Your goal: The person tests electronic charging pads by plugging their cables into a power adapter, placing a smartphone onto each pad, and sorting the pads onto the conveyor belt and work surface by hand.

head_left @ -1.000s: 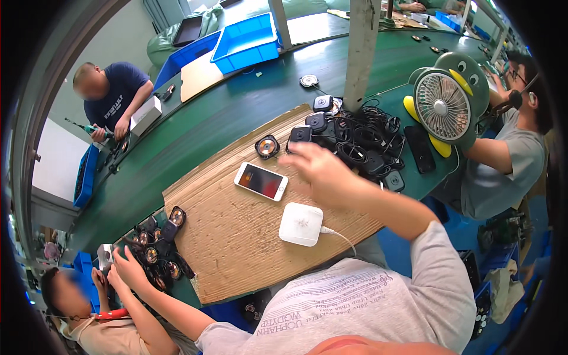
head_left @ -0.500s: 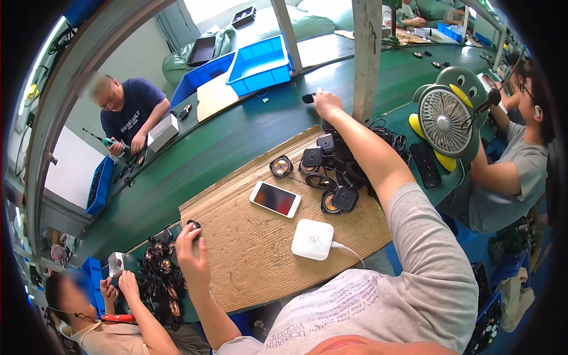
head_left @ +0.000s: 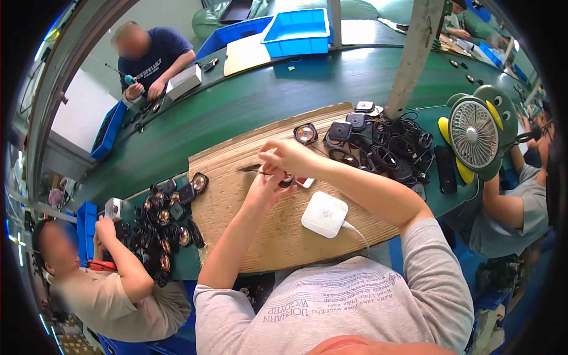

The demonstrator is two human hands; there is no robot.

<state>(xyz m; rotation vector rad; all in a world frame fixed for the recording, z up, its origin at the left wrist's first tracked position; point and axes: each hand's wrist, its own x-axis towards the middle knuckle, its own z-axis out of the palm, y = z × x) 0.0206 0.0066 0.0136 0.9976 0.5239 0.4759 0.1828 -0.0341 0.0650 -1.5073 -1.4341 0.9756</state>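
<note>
My two hands meet over the middle of a brown cardboard sheet [head_left: 248, 242]. My left hand [head_left: 262, 184] is closed on a small round black part [head_left: 287, 177]. My right hand [head_left: 285, 156] pinches a thin dark piece [head_left: 249, 169] that sticks out to the left, touching the left hand's fingers. A phone lies under the hands with only one corner [head_left: 305, 183] showing. A white square box [head_left: 323, 214] with a white cable lies just right of my left forearm.
A round speaker [head_left: 306, 134] and a tangle of black parts with cables [head_left: 378, 148] lie at the right. A green-and-yellow desk fan [head_left: 473, 133] stands beyond. Several round parts [head_left: 163, 219] lie at the left by a seated person [head_left: 112, 284]. Other people work at the edges.
My left hand came in from the pile of parts at the left. My right hand drew back from the cabled parts at the right. Both now meet above the phone.
</note>
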